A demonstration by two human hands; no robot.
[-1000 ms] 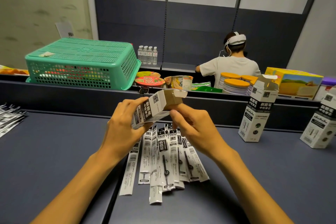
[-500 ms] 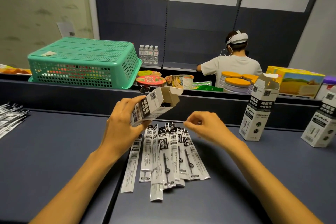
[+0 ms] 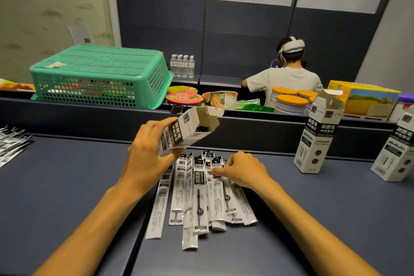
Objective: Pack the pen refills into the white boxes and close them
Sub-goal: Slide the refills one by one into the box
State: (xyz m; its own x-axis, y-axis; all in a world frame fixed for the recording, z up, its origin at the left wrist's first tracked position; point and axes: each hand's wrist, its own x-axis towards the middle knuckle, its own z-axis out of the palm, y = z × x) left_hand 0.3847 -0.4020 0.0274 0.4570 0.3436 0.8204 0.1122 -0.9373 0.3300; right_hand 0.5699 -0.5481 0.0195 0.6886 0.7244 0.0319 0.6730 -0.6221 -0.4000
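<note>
My left hand (image 3: 149, 149) grips a white box (image 3: 189, 130) with black lettering, tilted above the table with its open end facing up and right; dark refill ends show inside. Below it several packaged pen refills (image 3: 199, 195) lie fanned out on the dark table. My right hand (image 3: 240, 169) is down on the top of that pile, thumb and fingers pinching the upper end of one refill pack. Two more white boxes stand upright at the right, one (image 3: 319, 132) with its top flaps open, the other (image 3: 396, 152) cut off by the frame edge.
More refill packs (image 3: 12, 143) lie at the table's left edge. Behind a low dark divider stand an upturned green basket (image 3: 100, 74), noodle cups, orange-lidded tubs (image 3: 291, 103) and a yellow carton. A person in a white shirt (image 3: 284, 78) works beyond, back turned.
My right hand left the box's open end and dropped onto the refill pile, where it now pinches a pack. The left hand keeps the box in nearly the same place.
</note>
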